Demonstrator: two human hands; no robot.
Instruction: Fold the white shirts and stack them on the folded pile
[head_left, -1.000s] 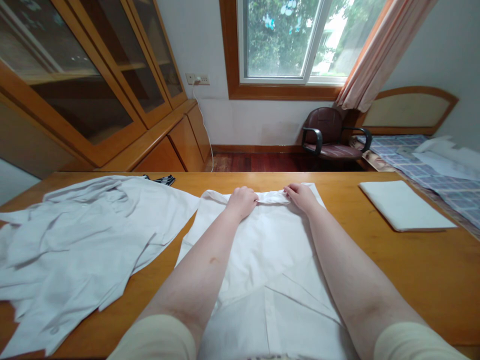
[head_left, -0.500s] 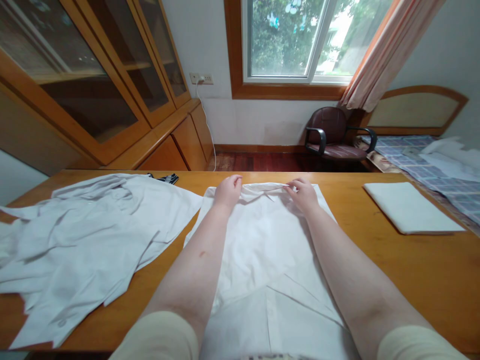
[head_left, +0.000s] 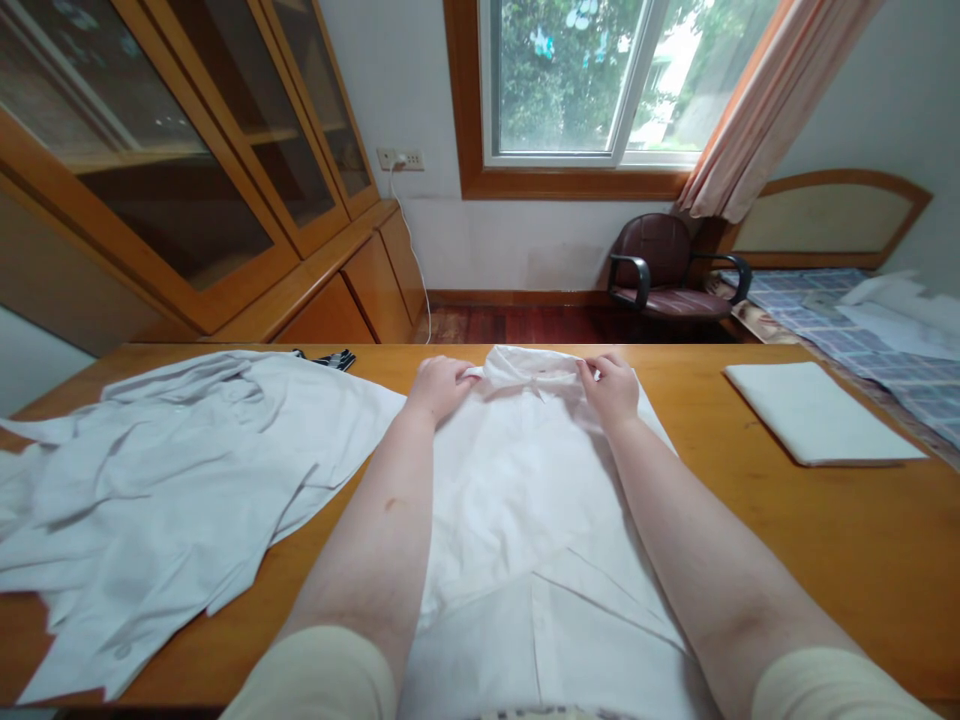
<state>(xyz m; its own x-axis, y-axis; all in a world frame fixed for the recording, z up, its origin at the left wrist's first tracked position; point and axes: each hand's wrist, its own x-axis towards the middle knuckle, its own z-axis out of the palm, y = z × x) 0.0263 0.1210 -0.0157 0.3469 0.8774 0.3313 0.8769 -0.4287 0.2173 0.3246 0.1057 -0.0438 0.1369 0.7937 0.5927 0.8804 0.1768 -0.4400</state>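
A white shirt (head_left: 525,490) lies on the table in front of me, its far edge slightly raised between my hands. My left hand (head_left: 442,387) is closed on the far left part of that edge, thumb pointing inward. At the far right, my right hand (head_left: 611,385) pinches the same edge between thumb and fingers. Folded layers of cloth cross the shirt's near end. To the left rests a second white shirt (head_left: 180,480), crumpled and spread out, with nothing touching it.
The wooden table (head_left: 750,540) carries a folded white cloth (head_left: 825,412) on its right side. A black striped item (head_left: 334,360) sits at the back left edge. Beyond stand a glass-door cabinet (head_left: 300,240), an armchair (head_left: 660,265) and a bed (head_left: 840,310).
My left hand has moved left along the shirt's far edge, and the cloth between my hands has lifted and opened out. My right hand has barely shifted.
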